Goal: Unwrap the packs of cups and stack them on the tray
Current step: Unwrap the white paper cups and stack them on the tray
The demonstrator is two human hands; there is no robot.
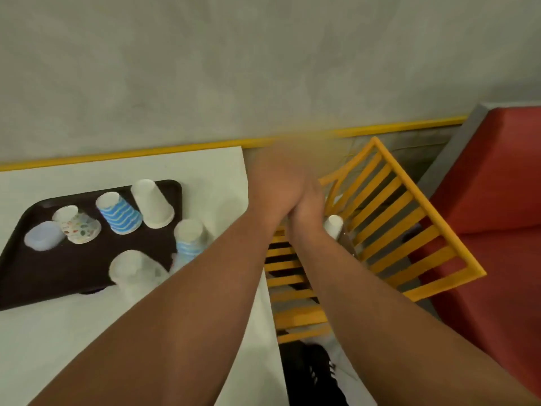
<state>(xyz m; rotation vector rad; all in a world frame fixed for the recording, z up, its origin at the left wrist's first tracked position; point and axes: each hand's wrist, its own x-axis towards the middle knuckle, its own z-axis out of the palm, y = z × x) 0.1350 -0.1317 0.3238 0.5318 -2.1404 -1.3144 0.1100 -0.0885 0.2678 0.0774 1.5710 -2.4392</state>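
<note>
A dark brown tray (44, 288) lies on the white table (58, 347) at the left. On it stand upside-down cups: a white stack (152, 203), a blue-striped one (118, 213), a speckled one (79, 225), a pale translucent one (44, 235) and a clear plastic stack (131, 271). Another blue-striped stack (190, 238) stands at the tray's right edge. My left hand (272, 183) and my right hand (307, 209) are pressed together over the yellow chair, both blurred by motion; whether they hold anything is unclear. A white cup (333, 225) shows just right of my right hand.
A yellow slatted chair (395, 230) stands right of the table, beside a red seat (497, 200). A grey wall with a yellow strip (395, 128) runs behind. A dark shoe (310, 373) is on the floor below.
</note>
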